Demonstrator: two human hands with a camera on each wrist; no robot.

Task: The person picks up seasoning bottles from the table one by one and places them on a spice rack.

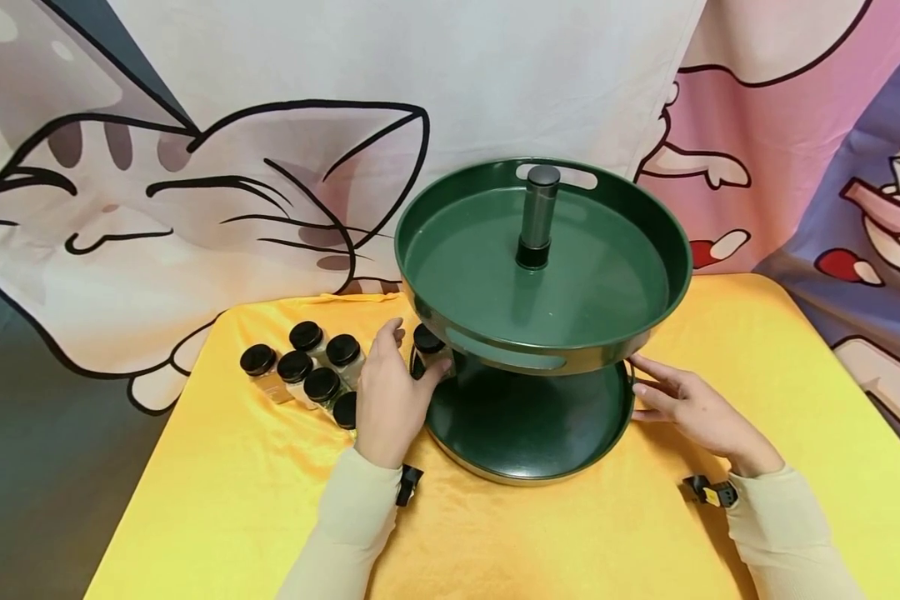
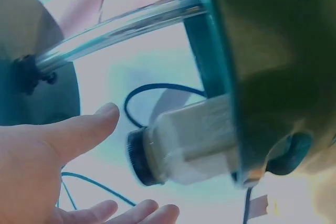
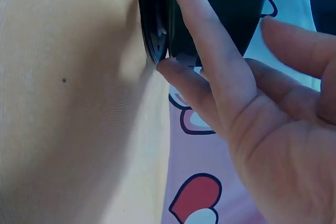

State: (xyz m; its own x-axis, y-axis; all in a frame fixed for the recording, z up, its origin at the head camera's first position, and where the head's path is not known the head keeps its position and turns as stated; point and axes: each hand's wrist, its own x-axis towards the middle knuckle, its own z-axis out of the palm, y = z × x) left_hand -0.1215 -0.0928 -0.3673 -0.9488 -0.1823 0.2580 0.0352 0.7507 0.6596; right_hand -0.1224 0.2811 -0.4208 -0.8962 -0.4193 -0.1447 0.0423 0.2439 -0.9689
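Note:
A green two-tier round tray stand has its upper tray (image 1: 615, 308) raised on a central post (image 1: 540, 221) above the lower tray (image 1: 525, 442). At the left side of the lower tray stands a clear spice jar (image 2: 194, 140) with a black lid (image 1: 427, 340). My left hand (image 1: 393, 396) is beside this jar, thumb and fingers spread apart; in the left wrist view a gap shows between thumb and jar. On the other side, my right hand (image 1: 693, 412) has its extended fingertips (image 3: 191, 1) at the lower tray's outer wall, nothing in its grasp.
Several black-lidded spice jars (image 1: 322, 385) stand in a cluster left of my left hand, the nearest partly hidden by it. A yellow cloth (image 1: 495, 542) covers the table. Behind it hangs a cartoon-printed curtain (image 1: 540, 83).

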